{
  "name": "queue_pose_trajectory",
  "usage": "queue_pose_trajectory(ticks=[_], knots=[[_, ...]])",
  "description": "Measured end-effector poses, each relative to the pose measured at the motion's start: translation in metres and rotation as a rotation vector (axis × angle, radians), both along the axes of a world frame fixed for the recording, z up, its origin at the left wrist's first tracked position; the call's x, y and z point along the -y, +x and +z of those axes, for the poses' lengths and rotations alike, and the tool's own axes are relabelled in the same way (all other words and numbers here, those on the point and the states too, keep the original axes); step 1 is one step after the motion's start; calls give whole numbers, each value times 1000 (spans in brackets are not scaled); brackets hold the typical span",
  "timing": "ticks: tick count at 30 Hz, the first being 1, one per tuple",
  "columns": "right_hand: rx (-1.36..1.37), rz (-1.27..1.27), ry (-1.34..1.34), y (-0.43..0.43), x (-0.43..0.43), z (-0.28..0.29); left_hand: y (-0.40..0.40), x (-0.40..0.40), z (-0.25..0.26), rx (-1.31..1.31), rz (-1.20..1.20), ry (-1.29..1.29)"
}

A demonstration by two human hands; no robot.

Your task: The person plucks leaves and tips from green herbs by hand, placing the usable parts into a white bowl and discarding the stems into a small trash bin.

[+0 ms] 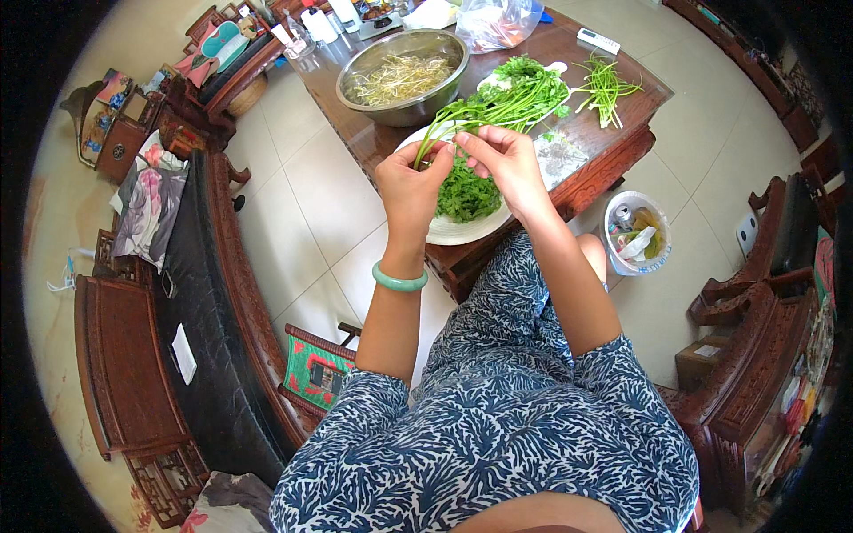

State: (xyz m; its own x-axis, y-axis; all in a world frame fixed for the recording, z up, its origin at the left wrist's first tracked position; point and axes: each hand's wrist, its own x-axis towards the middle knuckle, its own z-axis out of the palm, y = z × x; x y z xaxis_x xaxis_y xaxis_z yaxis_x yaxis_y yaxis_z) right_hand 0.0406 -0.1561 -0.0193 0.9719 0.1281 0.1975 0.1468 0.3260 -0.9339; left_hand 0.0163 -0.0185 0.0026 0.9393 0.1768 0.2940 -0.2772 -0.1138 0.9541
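My left hand (414, 174), with a green bangle at the wrist, pinches thin green herb stems (426, 143) between thumb and fingers. Close beside it, my right hand (501, 160) has its thumb and fingers pinched at the same stems; its fingertips are partly hidden. Below both hands, a white plate (448, 234) holds a heap of picked green leaves (470, 193). Just beyond my hands lies a larger bunch of leafy herbs with long stems (526, 93), partly on a white dish. Bare cut stems (608, 90) lie to its right on the wooden table (373, 143).
A steel bowl of bean sprouts (403, 80) stands at the back left. Behind it are a clear plastic bag (500, 26) and bottles (320, 26); a white remote control (598, 41) lies far right. A lined waste bin (636, 233) stands on the floor right of my knee.
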Motion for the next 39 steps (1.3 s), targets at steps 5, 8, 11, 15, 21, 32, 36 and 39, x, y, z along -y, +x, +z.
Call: queue_pose_trajectory(ticks=[5,8,11,15,21,32,36,39], knots=[[58,-43,-121,-1,-3,-3,-2,-1,2,-22,8,-44],[89,-79,-72,-1,-4,-3,-1,0,3,-26,0,-24],[210,-156,-225,1,-1,-5,1,0,-1,-19,12,2],[205,-272,-575,-15,-2,17,0,0,1,-9,-15,6],[407,-458,-646,-17,-10,14,1,2,-1,1,-8,2],[416,-444,-600,-21,-5,20,2,-6,2,-72,-11,-2],[404,-496,-502,-24,-6,23,3,-9,2,-52,-25,7],[423,-518,-435,-24,-6,26,1,-6,5,-4,-15,-17]])
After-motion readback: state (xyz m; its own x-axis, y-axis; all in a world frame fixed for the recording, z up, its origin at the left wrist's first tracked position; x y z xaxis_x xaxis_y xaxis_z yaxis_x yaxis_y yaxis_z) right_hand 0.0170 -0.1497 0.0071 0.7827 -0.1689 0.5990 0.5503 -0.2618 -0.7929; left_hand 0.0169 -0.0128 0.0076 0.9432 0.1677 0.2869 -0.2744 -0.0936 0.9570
